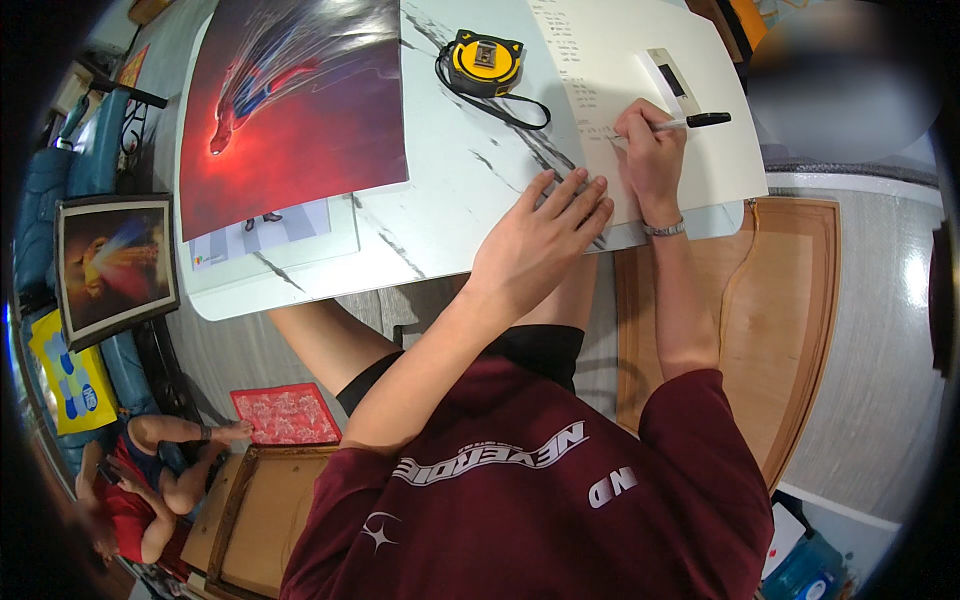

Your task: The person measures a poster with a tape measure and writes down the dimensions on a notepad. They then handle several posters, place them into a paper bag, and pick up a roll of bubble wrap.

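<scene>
My right hand (655, 160) is closed around a pen (672, 124) with a black capped end, its tip low over a cream paper sheet (715, 165). Lines of handwriting run down the sheet's left part. My left hand (540, 230) lies flat with fingers stretched, across the marble-patterned white table (450, 225) and the sheet's near left edge. Beyond my right hand sits a small pale block with a dark strip (672, 80). A yellow and black tape measure (483, 63) with a looped wrist strap rests left of the sheet.
A glossy red poster (300, 130) covers the table's left side, overlapping another print (262, 236). Left of the table stands a framed picture (117, 262). Another person (150, 490) sits at lower left near a red mat (287, 413). A brown wooden panel (780, 300) lies at right.
</scene>
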`<state>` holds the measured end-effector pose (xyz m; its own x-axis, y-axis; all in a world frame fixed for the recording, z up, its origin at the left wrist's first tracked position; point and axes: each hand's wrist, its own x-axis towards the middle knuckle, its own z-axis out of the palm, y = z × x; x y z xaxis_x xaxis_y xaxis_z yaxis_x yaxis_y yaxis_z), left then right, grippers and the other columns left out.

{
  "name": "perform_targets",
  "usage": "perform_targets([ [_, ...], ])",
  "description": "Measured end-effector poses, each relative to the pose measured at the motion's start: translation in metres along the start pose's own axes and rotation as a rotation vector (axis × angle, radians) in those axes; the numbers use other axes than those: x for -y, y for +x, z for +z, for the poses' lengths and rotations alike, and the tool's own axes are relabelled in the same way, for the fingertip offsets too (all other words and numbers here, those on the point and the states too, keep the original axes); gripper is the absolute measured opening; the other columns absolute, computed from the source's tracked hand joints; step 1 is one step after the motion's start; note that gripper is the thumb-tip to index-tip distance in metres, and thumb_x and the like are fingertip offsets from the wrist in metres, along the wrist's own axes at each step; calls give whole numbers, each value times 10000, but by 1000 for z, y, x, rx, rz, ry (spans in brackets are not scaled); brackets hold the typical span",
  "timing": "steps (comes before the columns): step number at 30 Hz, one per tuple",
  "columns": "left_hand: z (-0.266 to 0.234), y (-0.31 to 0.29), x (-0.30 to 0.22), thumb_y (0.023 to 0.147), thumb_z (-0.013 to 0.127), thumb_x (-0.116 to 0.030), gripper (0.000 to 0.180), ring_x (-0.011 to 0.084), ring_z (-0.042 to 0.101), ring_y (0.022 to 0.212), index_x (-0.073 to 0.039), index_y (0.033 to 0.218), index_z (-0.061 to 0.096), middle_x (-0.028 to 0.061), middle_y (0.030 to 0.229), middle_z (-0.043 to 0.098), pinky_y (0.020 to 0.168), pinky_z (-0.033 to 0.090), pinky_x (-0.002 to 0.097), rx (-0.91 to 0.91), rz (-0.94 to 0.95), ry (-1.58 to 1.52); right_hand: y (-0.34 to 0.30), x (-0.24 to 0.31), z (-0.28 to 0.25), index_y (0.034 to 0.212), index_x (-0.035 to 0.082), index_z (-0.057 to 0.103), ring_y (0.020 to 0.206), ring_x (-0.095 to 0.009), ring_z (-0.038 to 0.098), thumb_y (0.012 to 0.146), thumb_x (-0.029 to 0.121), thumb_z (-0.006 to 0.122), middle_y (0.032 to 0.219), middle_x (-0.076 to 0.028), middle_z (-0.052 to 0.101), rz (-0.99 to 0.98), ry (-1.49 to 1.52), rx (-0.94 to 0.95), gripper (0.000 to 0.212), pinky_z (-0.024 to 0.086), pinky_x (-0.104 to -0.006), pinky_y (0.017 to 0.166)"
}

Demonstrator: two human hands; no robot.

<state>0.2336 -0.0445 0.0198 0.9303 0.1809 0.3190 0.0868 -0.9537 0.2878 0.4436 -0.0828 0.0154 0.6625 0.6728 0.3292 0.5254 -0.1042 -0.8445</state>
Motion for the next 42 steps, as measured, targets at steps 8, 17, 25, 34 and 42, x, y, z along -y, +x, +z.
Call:
perform_targets([
  [8,27,-10,0,842,562,-227,526,296,425,1385,-47,1335,519,139,1448,492,1148,312,478,-73,40,0,6,-21,-3,666,140,466,569,-35,307,879,106,560,654,76,359,344,444,-124,235,243,-228,499],
  [17,20,-9,-5,919,528,-235,429,282,397,1413,-67,1311,488,121,1494,452,1188,294,451,-106,45,53,1,-17,-6,1009,20,576,561,-50,390,996,75,560,686,10,496,189,496,6,58,310,-191,518],
  [25,27,-9,-4,907,557,-187,460,282,353,1442,-57,1343,485,122,1502,432,1211,251,476,-57,48,15,9,-22,-2,1032,17,582,594,-56,452,999,59,550,692,3,521,173,491,93,62,352,-193,543],
  [34,31,-10,-3,882,581,-186,404,295,404,1401,-46,1260,560,113,1435,503,1199,269,487,-151,77,-32,-1,-49,-13,1116,8,569,678,-67,527,1007,93,582,867,-35,637,122,447,89,140,423,-188,624],
  [42,41,-8,-6,879,582,-173,293,296,433,1378,-58,1142,638,110,1385,558,1185,275,496,-262,49,-86,2,-43,-15,1128,6,555,720,-62,505,1014,71,543,816,-11,572,133,490,113,131,420,-199,658],
])
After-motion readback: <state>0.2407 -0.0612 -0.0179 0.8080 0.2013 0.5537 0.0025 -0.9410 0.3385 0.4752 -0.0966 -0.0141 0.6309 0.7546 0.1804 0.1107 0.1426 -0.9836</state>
